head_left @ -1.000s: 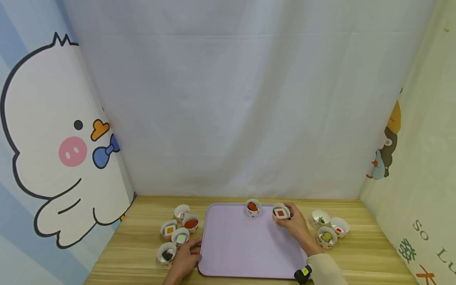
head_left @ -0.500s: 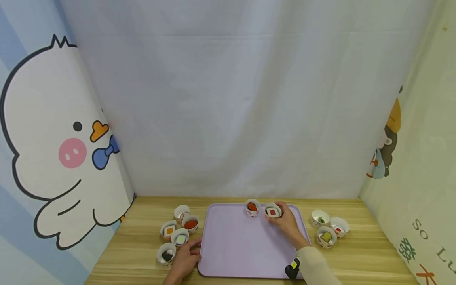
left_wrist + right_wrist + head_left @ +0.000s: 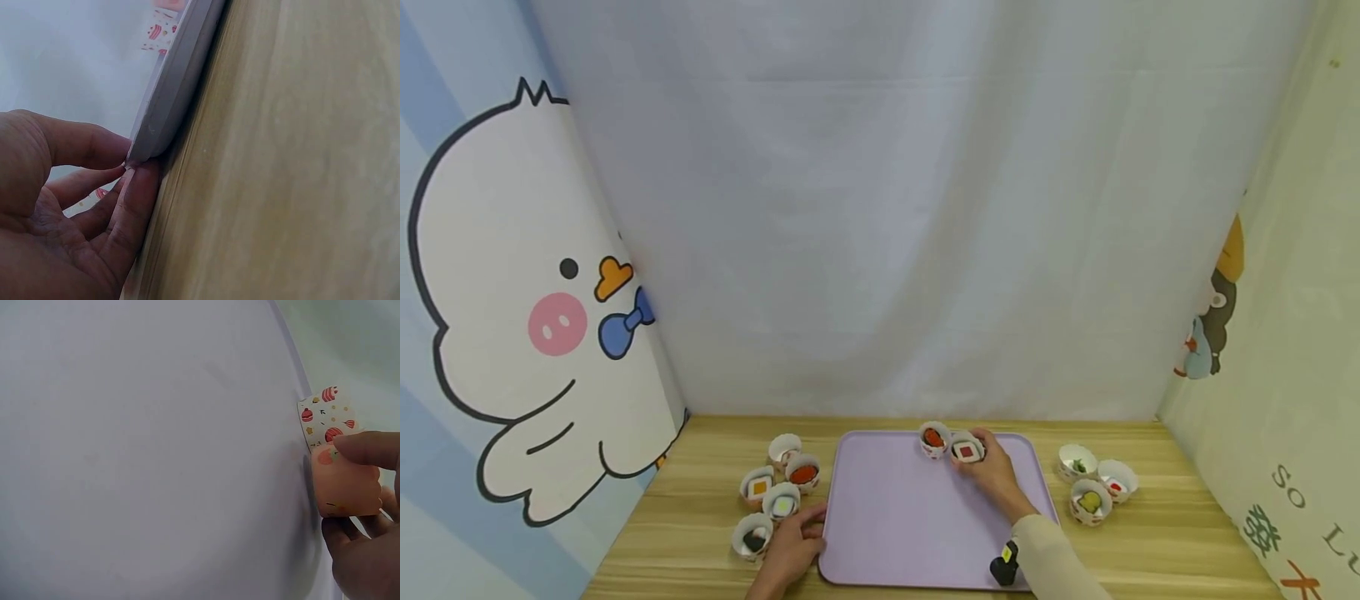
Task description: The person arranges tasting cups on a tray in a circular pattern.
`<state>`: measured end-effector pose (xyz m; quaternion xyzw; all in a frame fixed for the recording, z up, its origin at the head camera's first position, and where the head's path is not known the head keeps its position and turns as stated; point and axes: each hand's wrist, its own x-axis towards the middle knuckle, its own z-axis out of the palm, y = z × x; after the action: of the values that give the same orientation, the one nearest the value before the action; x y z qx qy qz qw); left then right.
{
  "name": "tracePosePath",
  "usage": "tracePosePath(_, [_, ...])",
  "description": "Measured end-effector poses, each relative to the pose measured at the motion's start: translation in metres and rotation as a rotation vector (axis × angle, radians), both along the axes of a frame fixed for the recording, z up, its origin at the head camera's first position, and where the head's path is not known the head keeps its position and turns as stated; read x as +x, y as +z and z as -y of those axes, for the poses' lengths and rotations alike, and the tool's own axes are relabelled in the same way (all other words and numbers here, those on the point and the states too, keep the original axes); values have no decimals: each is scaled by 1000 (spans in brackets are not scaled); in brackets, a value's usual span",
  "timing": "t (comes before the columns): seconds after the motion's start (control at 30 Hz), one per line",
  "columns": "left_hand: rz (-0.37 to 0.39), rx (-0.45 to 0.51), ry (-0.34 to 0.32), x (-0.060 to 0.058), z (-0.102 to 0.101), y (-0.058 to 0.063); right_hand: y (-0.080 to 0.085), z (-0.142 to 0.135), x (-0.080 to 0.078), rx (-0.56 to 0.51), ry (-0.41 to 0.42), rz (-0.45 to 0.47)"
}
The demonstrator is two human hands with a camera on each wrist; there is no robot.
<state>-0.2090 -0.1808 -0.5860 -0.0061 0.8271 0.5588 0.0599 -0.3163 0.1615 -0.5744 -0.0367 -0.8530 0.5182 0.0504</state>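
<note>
My right hand (image 3: 996,473) holds a small paper baking cup (image 3: 967,451) with a toy sushi piece inside, a white square with a red centre. In the right wrist view the cup (image 3: 347,487) looks peach-pink, gripped between thumb and fingers at the tray's far edge. Right beside it stands a printed cup (image 3: 934,440) holding an orange-red piece. Both are at the back of the lilac tray (image 3: 910,525). My left hand (image 3: 792,546) pinches the tray's left edge; in the left wrist view the thumb and fingers meet at the tray rim (image 3: 169,94).
Left of the tray several filled cups cluster on the wooden table (image 3: 662,533), among them one with an orange-red piece (image 3: 803,474) and one with a dark piece (image 3: 752,537). On the right stand three more, one with a yellow-green piece (image 3: 1088,502). A white curtain (image 3: 880,250) hangs behind.
My right hand has carried its cup leftward along the back of the tray, up beside the cup with the orange-red piece. The left hand has stayed at the tray edge.
</note>
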Motion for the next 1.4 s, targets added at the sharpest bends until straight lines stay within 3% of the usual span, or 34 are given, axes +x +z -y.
tracePosePath(0.6, [3,-3,8,-1,-1,2,-2,0,-2,43,1,-13])
tracePosePath(0.83, [4,41,5,1,-2,3,1,0,0,63,17,-8])
tracePosePath(1.0, [1,34,1,2,-1,1,0,-4,6,17,54,-4])
tracePosePath(1.17, [-23,25,-12,2,-1,1,10,-9,16,8,74,-11])
tracePosePath(1.4, [-43,6,-18,2,0,1,37,-22,35,-7,114,-39])
